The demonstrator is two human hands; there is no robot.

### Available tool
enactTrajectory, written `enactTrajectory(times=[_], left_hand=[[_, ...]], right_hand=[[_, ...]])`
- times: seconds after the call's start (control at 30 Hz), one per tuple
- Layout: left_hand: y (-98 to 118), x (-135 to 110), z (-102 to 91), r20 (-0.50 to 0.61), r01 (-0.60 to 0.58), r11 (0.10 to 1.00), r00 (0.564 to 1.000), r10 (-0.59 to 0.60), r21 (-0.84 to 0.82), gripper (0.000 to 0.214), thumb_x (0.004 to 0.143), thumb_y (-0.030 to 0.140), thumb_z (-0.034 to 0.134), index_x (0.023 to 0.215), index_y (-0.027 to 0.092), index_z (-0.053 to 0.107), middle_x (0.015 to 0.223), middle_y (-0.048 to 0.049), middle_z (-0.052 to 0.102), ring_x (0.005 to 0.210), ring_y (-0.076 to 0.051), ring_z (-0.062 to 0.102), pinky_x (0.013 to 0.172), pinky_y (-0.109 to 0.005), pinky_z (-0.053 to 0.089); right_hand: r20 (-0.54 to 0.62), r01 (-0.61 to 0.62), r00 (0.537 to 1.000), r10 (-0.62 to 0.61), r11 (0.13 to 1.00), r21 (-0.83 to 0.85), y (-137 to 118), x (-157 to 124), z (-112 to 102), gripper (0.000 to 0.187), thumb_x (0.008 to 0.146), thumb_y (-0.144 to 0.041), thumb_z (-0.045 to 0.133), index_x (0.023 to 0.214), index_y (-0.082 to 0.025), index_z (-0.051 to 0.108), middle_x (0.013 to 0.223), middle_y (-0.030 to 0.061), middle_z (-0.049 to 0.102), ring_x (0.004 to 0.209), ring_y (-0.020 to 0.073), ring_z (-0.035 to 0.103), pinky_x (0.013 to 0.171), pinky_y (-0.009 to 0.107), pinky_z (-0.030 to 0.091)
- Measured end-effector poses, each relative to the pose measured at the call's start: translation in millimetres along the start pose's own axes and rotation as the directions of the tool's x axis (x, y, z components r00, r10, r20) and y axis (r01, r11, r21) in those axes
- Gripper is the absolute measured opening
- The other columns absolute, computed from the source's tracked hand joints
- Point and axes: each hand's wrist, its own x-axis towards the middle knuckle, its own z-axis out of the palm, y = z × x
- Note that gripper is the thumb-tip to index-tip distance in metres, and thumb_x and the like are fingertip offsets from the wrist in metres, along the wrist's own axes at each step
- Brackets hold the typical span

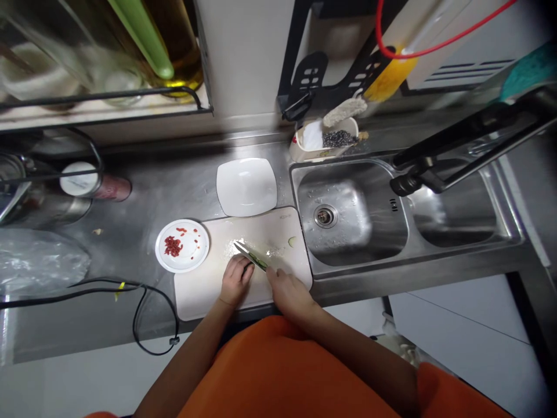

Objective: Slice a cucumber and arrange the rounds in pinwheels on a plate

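My right hand (292, 291) is wrapped round the handle of a kitchen knife (242, 249), its blade pointing up and left across the white cutting board (198, 296). Beside the blade lies dark-skinned green cucumber (260, 262), partly covered by the knife. My left hand (235, 278) rests on the board left of the knife. Its fingers are curled over a dark green end that looks like cucumber, mostly hidden. A pale green slice (292, 241) lies apart near the board's right edge. At the board's upper left, a round white plate (195, 264) bears chopped red pieces (173, 246).
A square white dish (246, 187) stands behind the board. To the right is a double steel sink (361, 255) under a black faucet (407, 184). A cable (139, 322), a plastic bag (39, 261) and a red jar (112, 188) are at left; a sponge holder (324, 152) stands behind.
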Motion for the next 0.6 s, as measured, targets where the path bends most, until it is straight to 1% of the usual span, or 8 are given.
enactTrajectory(times=[0.13,0.27,0.4,0.5,0.6], left_hand=[[-1,-1,0.4,0.0,0.003,1.0,1.0,-0.003,-0.004,0.015,0.086,0.019,0.053,0.1,0.018,0.06,0.096,-0.0081,0.065,0.097,-0.018,0.06,0.089,-0.037,0.049],[0,0,-0.3,0.012,0.007,1.0,1.0,-0.007,-0.009,0.016,0.087,0.02,0.052,0.101,0.018,0.06,0.096,-0.0083,0.066,0.097,-0.019,0.06,0.089,-0.038,0.049],[0,1,-1.1,0.022,0.005,1.0,1.0,-0.004,-0.021,0.016,0.087,0.021,0.052,0.1,0.018,0.06,0.096,-0.008,0.065,0.097,-0.018,0.06,0.09,-0.038,0.049],[0,1,-1.0,0.021,0.008,1.0,1.0,-0.007,-0.029,0.015,0.087,0.021,0.052,0.1,0.018,0.061,0.096,-0.0076,0.065,0.097,-0.018,0.06,0.091,-0.038,0.049],[0,1,-0.6,0.015,0.007,0.999,1.0,-0.006,-0.036,0.016,0.087,0.02,0.053,0.101,0.018,0.06,0.096,-0.0076,0.065,0.097,-0.018,0.06,0.09,-0.038,0.049]], right_hand=[[-0.008,0.003,1.0,-0.003,1.0,-0.01,-1,3,1,0.038,0.089,-0.007,0.03,0.123,-0.015,0.047,0.095,0.0119,0.064,0.086,0.0205,0.064,0.068,0.027,0.048],[-0.01,-0.012,1.0,0.012,1.0,-0.009,-4,7,1,0.039,0.091,-0.008,0.027,0.124,-0.014,0.047,0.096,0.0136,0.064,0.088,0.0202,0.064,0.07,0.027,0.048],[-0.046,-0.017,0.999,0.017,1.0,0.002,-6,14,1,0.04,0.092,-0.01,0.024,0.126,-0.015,0.046,0.097,0.0121,0.064,0.088,0.0194,0.063,0.071,0.026,0.046],[-0.053,-0.011,0.999,0.012,1.0,0.017,-8,19,3,0.038,0.093,-0.01,0.024,0.122,-0.015,0.048,0.097,0.0111,0.064,0.087,0.0194,0.063,0.07,0.026,0.045],[-0.087,0.006,0.996,-0.003,1.0,0.028,-7,23,7,0.038,0.092,-0.01,0.023,0.119,-0.014,0.05,0.098,0.011,0.064,0.088,0.0203,0.062,0.071,0.027,0.045]])
